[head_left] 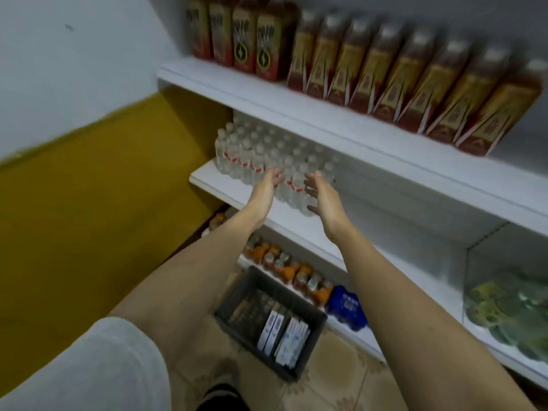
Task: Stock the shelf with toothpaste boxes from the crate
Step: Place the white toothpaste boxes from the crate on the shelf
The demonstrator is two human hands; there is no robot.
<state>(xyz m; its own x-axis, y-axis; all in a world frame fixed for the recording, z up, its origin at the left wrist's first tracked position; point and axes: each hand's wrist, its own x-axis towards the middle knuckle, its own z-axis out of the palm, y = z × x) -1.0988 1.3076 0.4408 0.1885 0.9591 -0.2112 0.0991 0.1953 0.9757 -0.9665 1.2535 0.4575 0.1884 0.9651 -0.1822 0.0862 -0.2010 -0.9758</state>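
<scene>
A dark grey crate (237, 295) stands on the tiled floor below the shelves, with several white and blue toothpaste boxes (283, 336) upright in its right end. Both of my arms reach out over the middle white shelf (370, 232). My left hand (265, 189) and my right hand (321, 192) are held with fingers straight, palms facing each other, on either side of the front clear bottles (292, 188). Neither hand holds a box. Whether the fingers touch the bottles is unclear.
Clear small bottles (246, 149) with red labels fill the left of the middle shelf. Red and gold drink bottles (385, 72) line the top shelf. Orange bottles (284, 268), a blue pack (347, 307) and green bottles (510, 310) sit lower. A yellow wall (103, 188) is left.
</scene>
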